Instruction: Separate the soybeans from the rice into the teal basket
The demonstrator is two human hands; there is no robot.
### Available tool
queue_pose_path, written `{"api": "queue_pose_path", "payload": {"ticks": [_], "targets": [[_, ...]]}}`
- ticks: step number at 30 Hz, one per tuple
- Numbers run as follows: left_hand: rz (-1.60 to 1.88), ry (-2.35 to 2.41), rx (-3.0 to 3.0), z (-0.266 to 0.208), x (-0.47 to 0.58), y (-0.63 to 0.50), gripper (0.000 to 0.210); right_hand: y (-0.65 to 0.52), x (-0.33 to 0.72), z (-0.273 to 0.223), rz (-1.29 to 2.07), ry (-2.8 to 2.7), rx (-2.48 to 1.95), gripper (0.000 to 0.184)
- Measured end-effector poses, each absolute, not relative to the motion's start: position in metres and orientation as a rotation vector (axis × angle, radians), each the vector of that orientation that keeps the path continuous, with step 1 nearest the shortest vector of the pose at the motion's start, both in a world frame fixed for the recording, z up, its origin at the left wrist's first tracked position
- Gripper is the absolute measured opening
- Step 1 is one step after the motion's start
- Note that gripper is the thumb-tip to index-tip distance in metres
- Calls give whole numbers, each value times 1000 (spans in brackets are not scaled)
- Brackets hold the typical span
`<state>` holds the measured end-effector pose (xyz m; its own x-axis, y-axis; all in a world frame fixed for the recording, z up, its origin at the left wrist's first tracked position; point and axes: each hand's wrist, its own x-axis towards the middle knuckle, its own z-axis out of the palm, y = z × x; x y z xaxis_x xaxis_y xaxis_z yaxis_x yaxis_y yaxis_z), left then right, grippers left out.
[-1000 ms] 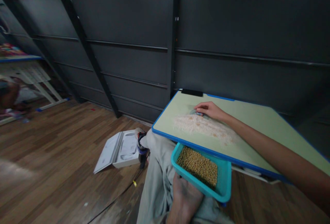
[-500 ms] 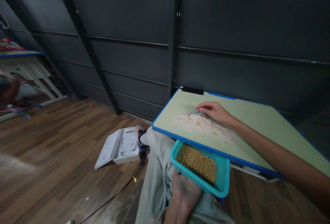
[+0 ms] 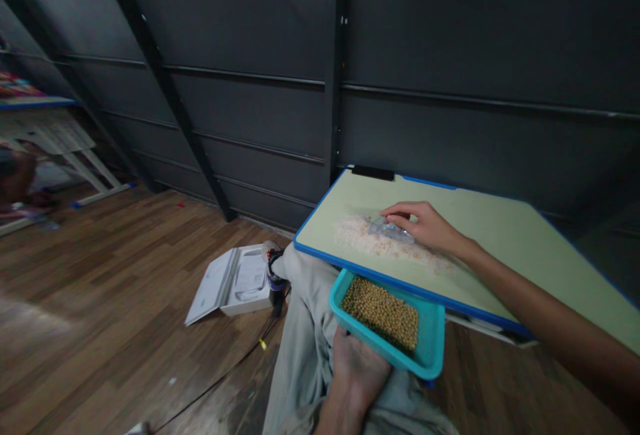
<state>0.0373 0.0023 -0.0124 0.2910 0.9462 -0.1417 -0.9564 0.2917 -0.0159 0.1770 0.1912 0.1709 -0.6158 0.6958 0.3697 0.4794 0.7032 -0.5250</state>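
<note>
My left hand [image 3: 356,367] supports a teal plastic tray [image 3: 431,338] from below, in front of the table's near edge. Round tan beans, like soybeans [image 3: 383,313], cover much of the tray's bottom, leaving its right end bare. Over the table [image 3: 490,221], my right hand [image 3: 426,225] pinches a clear, flat plastic piece [image 3: 393,230]; its exact kind cannot be made out. The plastic touches or hangs just over a thin spread of white rice-like grains [image 3: 355,233], which has a few tan beans mixed in.
A black flat object [image 3: 373,173] lies at the table's far left corner. On the wooden floor sit an open white box [image 3: 245,281] and a dark cable [image 3: 227,373]. Dark wall panels [image 3: 250,28] rise behind. Another person's leg [image 3: 20,178] shows by a second table [image 3: 40,103].
The clear plastic in my right hand has turned, showing more of its flat face over the grains. My left hand and the tray have hardly moved.
</note>
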Motion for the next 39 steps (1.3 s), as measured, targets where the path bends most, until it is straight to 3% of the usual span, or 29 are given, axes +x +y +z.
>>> {"api": "queue_pose_path", "payload": {"ticks": [23,39], "targets": [[1268,174,-140,-8,35,2,46,161,173,161,138,-2422,-667,29],[1248,223,-193,-5,33,2,45,150,165,159,346,-2422,-593,31]]}}
